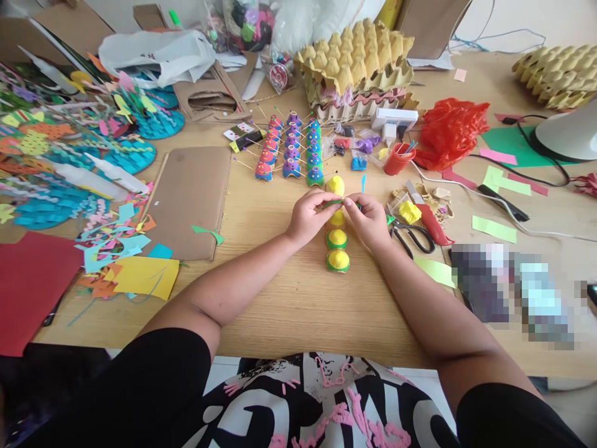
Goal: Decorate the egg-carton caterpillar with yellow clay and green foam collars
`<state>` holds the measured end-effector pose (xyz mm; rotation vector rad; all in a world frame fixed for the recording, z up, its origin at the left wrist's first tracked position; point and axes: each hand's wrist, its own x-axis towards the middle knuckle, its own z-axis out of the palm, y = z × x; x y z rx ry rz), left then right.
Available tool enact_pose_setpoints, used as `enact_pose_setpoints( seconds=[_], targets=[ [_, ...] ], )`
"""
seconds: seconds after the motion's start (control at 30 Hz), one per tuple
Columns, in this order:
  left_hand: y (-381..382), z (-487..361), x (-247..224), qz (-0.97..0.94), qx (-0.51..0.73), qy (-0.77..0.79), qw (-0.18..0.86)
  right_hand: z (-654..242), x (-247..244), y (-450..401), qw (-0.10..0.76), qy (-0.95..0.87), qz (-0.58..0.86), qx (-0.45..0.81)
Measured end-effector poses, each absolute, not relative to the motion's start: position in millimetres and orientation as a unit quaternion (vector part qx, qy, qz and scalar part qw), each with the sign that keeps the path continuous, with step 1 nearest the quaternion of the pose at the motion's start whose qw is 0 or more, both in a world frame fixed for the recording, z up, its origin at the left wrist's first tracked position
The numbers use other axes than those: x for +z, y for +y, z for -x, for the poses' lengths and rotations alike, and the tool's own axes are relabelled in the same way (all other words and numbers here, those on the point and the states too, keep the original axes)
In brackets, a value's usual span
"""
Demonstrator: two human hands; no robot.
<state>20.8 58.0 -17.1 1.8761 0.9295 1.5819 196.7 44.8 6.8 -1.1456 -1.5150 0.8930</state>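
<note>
Bulging yellow domes (337, 238), nearest green-rimmed.

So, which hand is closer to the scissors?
Right. The right hand is just left of the scissors; the left hand is farther off, beyond the right one.

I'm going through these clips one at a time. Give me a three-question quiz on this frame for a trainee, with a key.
1. What colour is the thin strip pinched between the left hand and the right hand?
A) red
B) green
C) white

2. True or false: the scissors lie nearer the right hand than the left hand.

3. How many decorated rows with stick feelers stand on the table, beyond the hands?

Key:
1. B, green.
2. True; they lie just to the right of the right hand.
3. Three, side by side.
</note>
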Motion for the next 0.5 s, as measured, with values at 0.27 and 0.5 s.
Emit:
enact_pose_setpoints(
  seconds=[0.27,0.5],
  targets=[
    [57.7,-21.2,-16.6,-0.710,0.572,0.334,0.239,-195.2,5.4,45.1,0.496,-0.619,0.471,0.385],
    [58.0,-21.4,-17.5,-0.656,0.589,0.353,0.314,-196.9,2.6,47.9,0.541,-0.579,0.463,0.397]
  ],
)
